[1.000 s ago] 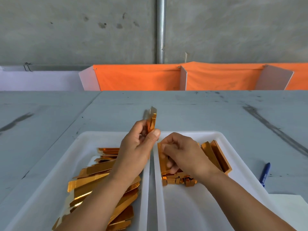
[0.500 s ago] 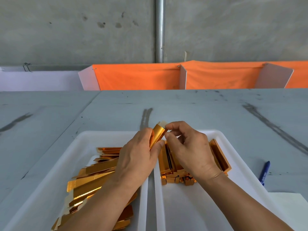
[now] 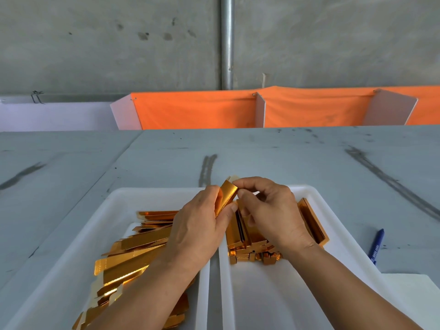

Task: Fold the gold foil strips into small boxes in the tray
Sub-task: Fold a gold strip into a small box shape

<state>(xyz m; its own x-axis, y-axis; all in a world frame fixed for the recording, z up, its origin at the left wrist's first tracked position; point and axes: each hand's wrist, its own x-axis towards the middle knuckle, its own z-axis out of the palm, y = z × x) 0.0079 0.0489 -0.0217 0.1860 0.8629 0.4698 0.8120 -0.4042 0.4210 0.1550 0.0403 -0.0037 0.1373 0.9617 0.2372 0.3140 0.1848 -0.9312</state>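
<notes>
flat gold foil strips (image 3: 133, 260) heaped in left tray (image 3: 78, 234), nearest. folded boxes (image 3: 252, 248) clustered in right tray (image 3: 333, 248), beside it. above gap between trays: left hand (image 3: 197, 225) pinching lower end of one strip (image 3: 226, 197), thumb and fingers closed on it; right hand (image 3: 271, 210) fingertips (image 3: 238, 184) curled tight on strip's upper end. blue pen (image 3: 376, 245) on grey table (image 3: 285, 158), right of trays. orange cloth (image 3: 195, 110) farthest, against concrete wall.

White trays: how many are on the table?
2, side by side: the left tray holds flat gold strips; the right tray holds folded boxes.
</notes>
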